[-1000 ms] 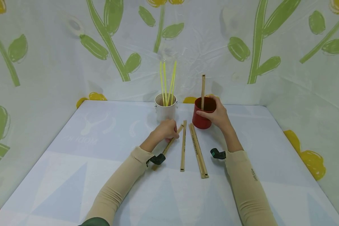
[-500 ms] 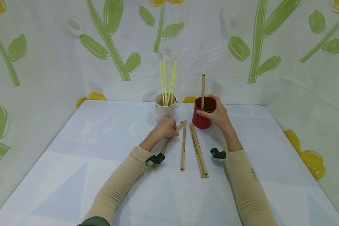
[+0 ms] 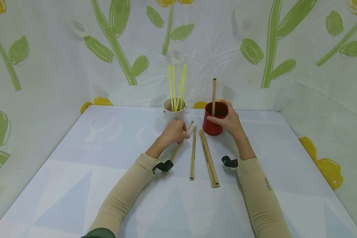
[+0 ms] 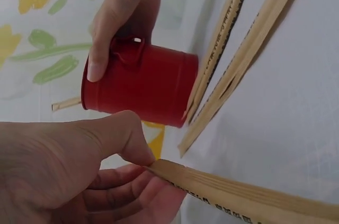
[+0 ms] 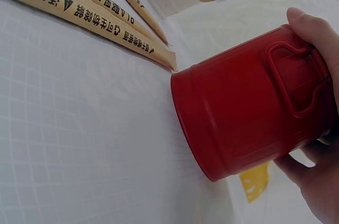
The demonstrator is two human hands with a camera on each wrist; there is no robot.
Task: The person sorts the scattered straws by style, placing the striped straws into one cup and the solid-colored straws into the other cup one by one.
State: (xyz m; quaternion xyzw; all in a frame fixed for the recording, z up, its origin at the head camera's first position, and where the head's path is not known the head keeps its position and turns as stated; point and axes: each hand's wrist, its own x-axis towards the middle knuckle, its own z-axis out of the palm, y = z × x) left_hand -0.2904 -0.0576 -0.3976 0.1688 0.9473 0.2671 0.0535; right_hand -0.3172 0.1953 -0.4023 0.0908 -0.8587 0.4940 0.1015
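My left hand [image 3: 173, 132] pinches a brown paper-wrapped straw [image 4: 238, 189] between thumb and fingers. Its far end tilts up from the table, just in front of the white pail. At the right, my right hand [image 3: 231, 121] grips the rim and side of a red metal pail [image 3: 212, 128], which stands upright. One wrapped straw [image 3: 214, 94] stands inside that pail. Between the two hands a single wrapped straw [image 3: 193, 158] lies on the table, and beside it a close group of wrapped straws [image 3: 209, 160]. Printed characters show on the wrappers in the right wrist view.
Behind my left hand stands a white pail [image 3: 168, 115] with several thin yellow sticks [image 3: 174, 87] upright in it. The pale table [image 3: 137, 205] ends at a patterned cloth backdrop [image 3: 208, 43] just behind both pails.
The left hand has moved slightly away from me and lifted its wrapped straw, whose far end now points up past the lying ones. The right hand and red pail have stayed in place.
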